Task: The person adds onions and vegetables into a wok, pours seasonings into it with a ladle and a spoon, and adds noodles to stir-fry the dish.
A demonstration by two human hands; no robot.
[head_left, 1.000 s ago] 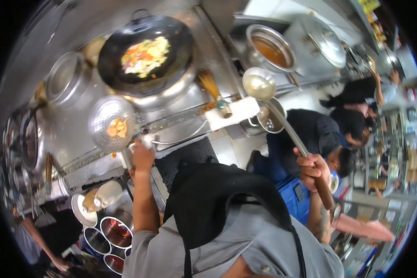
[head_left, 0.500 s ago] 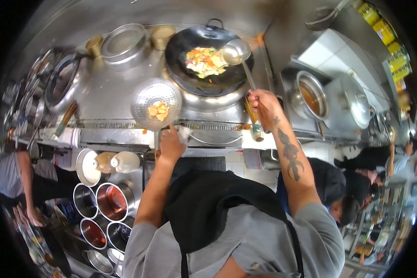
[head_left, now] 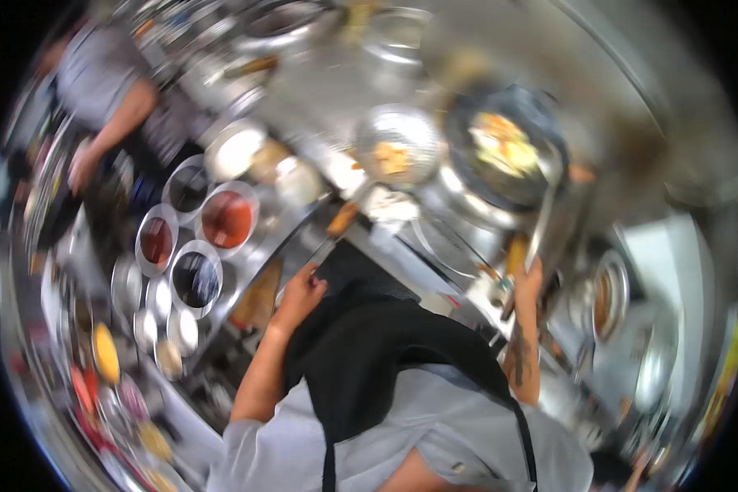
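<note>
My right hand (head_left: 528,285) is closed around the handle of a long metal ladle (head_left: 540,225), whose bowl lies at the right side of the black wok (head_left: 461,111). Chopped food (head_left: 504,146), orange, yellow and pale green, sits inside the wok. My left hand (head_left: 302,291) is in front of my apron, below the wooden handle (head_left: 342,220) of a perforated skimmer (head_left: 406,127). Its fingers look curled, but blur hides whether anything is in them. The skimmer rests left of the wok with several golden pieces (head_left: 392,158) on it. A white cloth (head_left: 392,205) lies by its handle.
Left stand round metal pots with red sauce (head_left: 226,220) and dark liquid (head_left: 195,279), plus a white-filled bowl (head_left: 236,149). Another person (head_left: 111,82) stands at upper left. A pot of brown liquid (head_left: 608,295) is at right. Small food containers (head_left: 105,353) line the lower left.
The view has swung toward the left and is blurred. My left hand has come away from the skimmer, back toward my body. The right hand keeps its hold on the ladle, its bowl lower in the wok.
</note>
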